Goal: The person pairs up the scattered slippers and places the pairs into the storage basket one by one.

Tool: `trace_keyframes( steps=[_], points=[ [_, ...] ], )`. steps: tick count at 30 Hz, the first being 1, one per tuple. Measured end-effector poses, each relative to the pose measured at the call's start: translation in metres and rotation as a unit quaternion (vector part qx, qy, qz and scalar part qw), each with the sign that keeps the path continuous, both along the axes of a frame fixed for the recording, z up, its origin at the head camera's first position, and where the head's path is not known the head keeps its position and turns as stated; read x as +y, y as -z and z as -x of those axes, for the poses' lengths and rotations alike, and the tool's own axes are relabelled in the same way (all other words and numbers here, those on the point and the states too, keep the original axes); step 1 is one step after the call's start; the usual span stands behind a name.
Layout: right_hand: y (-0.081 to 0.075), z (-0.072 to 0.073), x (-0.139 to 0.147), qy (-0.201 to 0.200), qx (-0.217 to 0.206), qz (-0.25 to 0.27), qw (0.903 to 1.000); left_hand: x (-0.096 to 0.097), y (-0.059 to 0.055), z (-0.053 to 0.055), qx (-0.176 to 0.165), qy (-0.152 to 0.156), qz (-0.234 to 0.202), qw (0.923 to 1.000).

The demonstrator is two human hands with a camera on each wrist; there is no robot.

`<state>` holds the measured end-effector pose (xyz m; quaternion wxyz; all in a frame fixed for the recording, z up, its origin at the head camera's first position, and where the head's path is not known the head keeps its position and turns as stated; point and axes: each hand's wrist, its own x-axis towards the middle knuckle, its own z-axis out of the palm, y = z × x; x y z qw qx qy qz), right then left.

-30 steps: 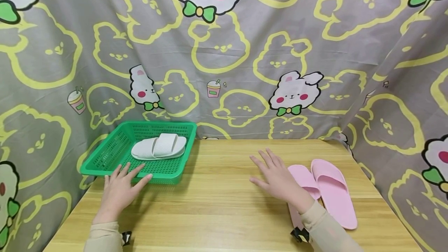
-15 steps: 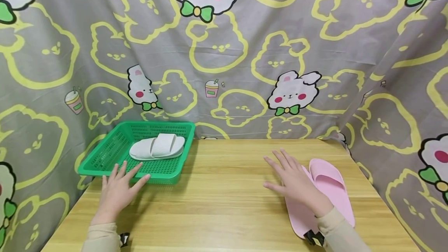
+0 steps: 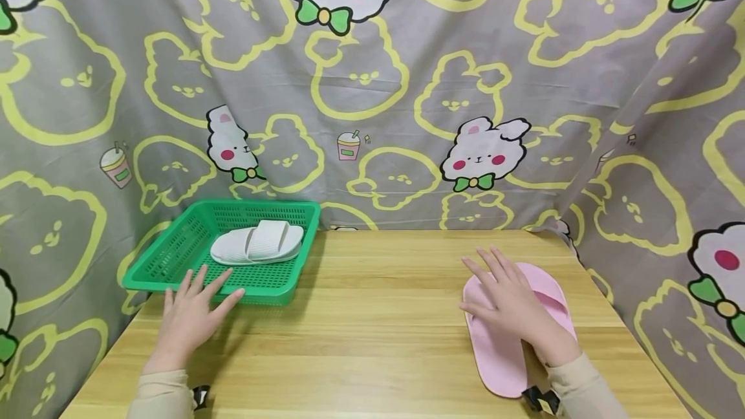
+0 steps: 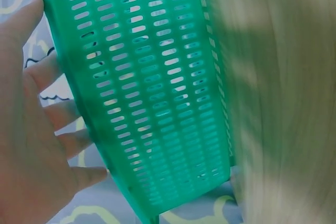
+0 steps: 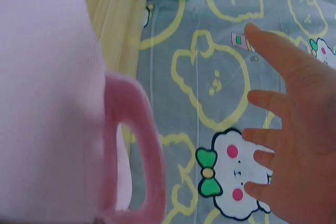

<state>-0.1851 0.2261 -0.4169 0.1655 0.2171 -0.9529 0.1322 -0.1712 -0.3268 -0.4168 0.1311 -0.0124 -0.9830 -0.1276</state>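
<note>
My left hand (image 3: 189,319) is at the near rim of a green basket (image 3: 264,293), fingers spread, gripping nothing. In the left wrist view, the fingertips of the left hand (image 4: 39,129) lie along the rim of the slotted basket (image 4: 142,87); contact is unclear. Inside the basket sits a white ridged slipper (image 3: 268,241); I cannot tell whether a second lies under it. Over a pair of pink slippers (image 3: 497,357) my right hand (image 3: 515,302) hovers with straight, spread fingers, partly hiding them. The right wrist view shows the right hand (image 5: 304,129) apart from a pink slipper (image 5: 47,103).
A wooden table (image 3: 372,328) carries the basket at the back left and the pink slippers at the right. A grey curtain (image 3: 372,96) with cartoon figures encloses the back and both sides.
The right hand has moved right, from beside the pink slippers to over them. The left hand has stayed at the basket's rim. The whole head view has shifted slightly.
</note>
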Motion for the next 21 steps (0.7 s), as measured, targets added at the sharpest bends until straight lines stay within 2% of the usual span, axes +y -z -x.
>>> trace_keyframes(
  steps=[10,21],
  points=[
    [0.002,-0.001,0.030,-0.012,0.018,0.011,0.9997,0.014,-0.008,0.003,0.061,0.038,0.005,0.9974],
    [0.014,0.005,0.060,0.000,0.019,0.013,0.9997,0.046,-0.022,0.018,0.116,0.083,0.035,0.9891]
  ],
)
